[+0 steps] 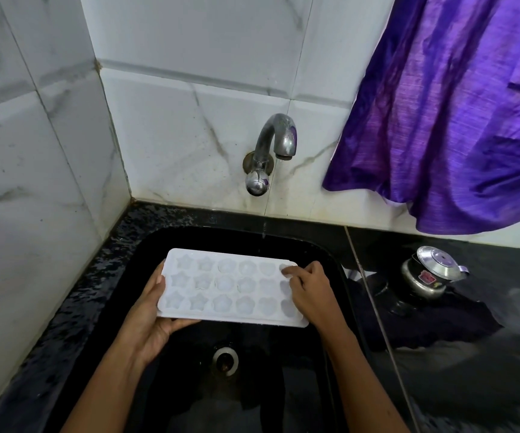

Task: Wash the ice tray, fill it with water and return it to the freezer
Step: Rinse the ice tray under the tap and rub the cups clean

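Observation:
A white ice tray (227, 285) with star and round moulds is held level over the black sink (190, 235). My left hand (151, 310) grips its left end from below, thumb on the rim. My right hand (310, 292) holds its right end, fingers resting across the rightmost moulds. A metal tap (279, 140) juts from the tiled wall above the tray. A thin stream of water drips from its spout toward the tray's far right edge.
The sink drain (225, 360) lies below the tray. A small steel pot with a lid (429, 276) stands on the black counter at the right. A purple curtain (459, 114) hangs at the upper right. White marble-pattern tiles close in the left and back.

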Available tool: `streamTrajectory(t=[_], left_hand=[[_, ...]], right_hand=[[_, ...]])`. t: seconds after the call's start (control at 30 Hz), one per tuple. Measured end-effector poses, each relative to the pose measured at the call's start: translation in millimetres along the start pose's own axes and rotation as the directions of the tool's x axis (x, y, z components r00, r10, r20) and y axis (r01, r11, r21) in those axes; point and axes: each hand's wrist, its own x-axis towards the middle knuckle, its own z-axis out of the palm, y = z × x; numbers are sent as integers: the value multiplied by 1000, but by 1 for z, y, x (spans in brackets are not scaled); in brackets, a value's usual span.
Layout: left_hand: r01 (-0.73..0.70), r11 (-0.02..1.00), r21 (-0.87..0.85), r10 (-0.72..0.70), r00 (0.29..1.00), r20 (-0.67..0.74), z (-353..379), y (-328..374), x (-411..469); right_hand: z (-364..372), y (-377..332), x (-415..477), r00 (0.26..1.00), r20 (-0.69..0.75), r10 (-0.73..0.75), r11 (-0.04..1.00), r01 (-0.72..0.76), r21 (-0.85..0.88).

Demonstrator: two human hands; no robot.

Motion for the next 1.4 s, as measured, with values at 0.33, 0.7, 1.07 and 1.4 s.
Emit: streamTrajectory(t=[0.33, 0.7, 1.07, 1.4], left_hand=[[-86, 996, 14, 86, 996, -17, 8, -4, 4], [-81, 997, -2, 81, 996, -40, 9, -7, 7], [-83, 996, -28, 82, 996, -40, 7, -8, 9], [-104, 994, -36, 102, 993, -55, 15, -6, 6]], right_hand=[[-6, -3, 5, 1000, 10, -13, 1000, 13, 5], [-4, -5, 7, 1000, 14, -19, 1000, 20, -16], [-6, -8, 6, 999, 37, 5, 999, -7, 35], [-15, -20, 4, 935, -273, -228, 915, 110, -389]])
